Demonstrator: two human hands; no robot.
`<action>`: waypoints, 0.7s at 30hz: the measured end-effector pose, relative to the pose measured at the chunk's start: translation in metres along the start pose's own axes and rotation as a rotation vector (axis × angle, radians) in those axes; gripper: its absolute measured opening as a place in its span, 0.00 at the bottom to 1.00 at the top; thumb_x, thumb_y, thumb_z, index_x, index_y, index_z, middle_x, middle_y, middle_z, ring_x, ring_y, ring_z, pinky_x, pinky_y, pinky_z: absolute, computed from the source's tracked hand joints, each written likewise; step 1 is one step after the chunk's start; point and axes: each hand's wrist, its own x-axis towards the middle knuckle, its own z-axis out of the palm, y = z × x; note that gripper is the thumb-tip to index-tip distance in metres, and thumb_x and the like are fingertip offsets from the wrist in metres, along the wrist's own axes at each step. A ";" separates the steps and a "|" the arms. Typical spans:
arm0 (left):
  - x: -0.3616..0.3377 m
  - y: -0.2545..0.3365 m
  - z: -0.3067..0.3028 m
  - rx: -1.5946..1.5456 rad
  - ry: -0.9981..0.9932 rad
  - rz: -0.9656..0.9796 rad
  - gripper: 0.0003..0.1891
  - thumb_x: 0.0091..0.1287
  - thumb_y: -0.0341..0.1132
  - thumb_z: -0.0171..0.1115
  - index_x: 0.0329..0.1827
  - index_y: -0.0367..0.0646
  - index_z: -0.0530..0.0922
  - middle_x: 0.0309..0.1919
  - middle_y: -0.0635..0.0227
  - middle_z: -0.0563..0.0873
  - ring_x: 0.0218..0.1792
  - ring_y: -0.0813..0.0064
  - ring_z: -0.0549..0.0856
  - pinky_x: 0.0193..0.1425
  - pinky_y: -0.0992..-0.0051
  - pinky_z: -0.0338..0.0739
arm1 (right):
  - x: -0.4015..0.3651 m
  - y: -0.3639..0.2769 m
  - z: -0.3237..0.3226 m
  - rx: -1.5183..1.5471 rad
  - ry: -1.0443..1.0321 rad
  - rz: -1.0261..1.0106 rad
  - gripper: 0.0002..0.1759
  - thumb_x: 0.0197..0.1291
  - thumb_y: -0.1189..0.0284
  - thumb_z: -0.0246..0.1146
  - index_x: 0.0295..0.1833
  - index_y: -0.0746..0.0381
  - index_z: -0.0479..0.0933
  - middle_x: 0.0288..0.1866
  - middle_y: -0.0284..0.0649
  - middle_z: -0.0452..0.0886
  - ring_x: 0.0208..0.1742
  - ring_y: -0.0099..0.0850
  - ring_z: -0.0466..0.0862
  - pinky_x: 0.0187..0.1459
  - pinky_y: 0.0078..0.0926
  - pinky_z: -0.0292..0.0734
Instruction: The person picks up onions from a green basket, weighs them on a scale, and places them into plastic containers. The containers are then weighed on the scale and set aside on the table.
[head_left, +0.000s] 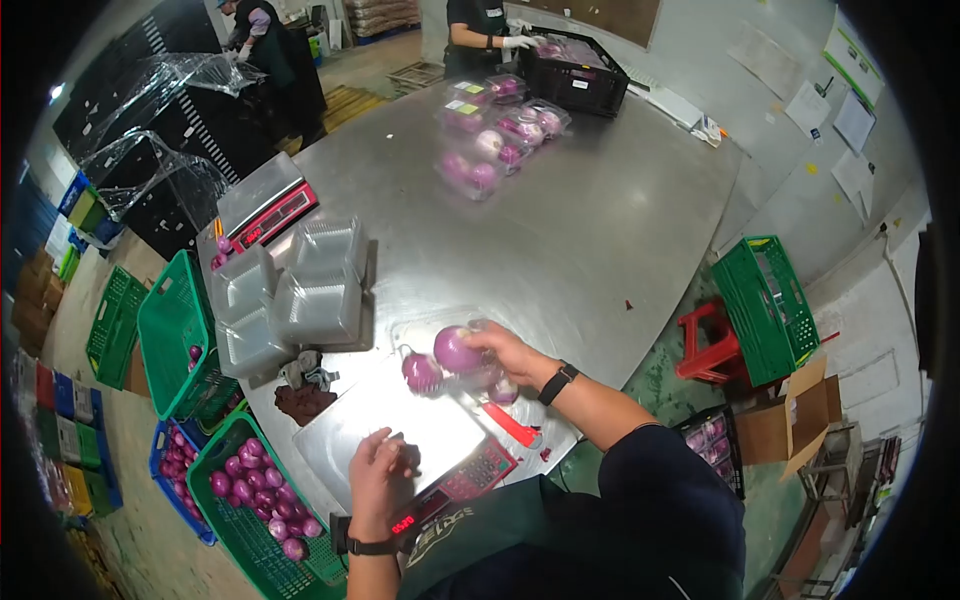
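Note:
My right hand (497,352) is closed on a large purple onion (457,350) at a clear plastic tray (405,330). Another purple onion (421,373) lies just left of it in the tray, and a smaller onion (503,390) shows below my wrist. Over the metal plate of the near scale (345,420), my left hand (379,462) has its fingers partly spread and holds nothing. The scale's red keypad (478,474) is right of that hand. A red-handled tool (510,425) lies on the table below the smaller onion.
Stacked empty trays (318,300), a second scale (272,215) and a dark cloth (303,403) are at left. Green crates (238,525) of onions stand beside the table. Packed onions (488,145) and a black crate (575,85) lie at the far end, near a gloved co-worker (474,38).

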 end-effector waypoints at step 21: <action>-0.064 0.007 -0.137 -0.080 0.495 0.249 0.13 0.73 0.35 0.67 0.55 0.41 0.78 0.38 0.64 0.86 0.30 0.67 0.85 0.31 0.72 0.79 | 0.241 -0.047 0.129 -1.199 0.136 -0.986 0.17 0.60 0.65 0.65 0.47 0.68 0.83 0.56 0.55 0.83 0.61 0.53 0.81 0.66 0.49 0.76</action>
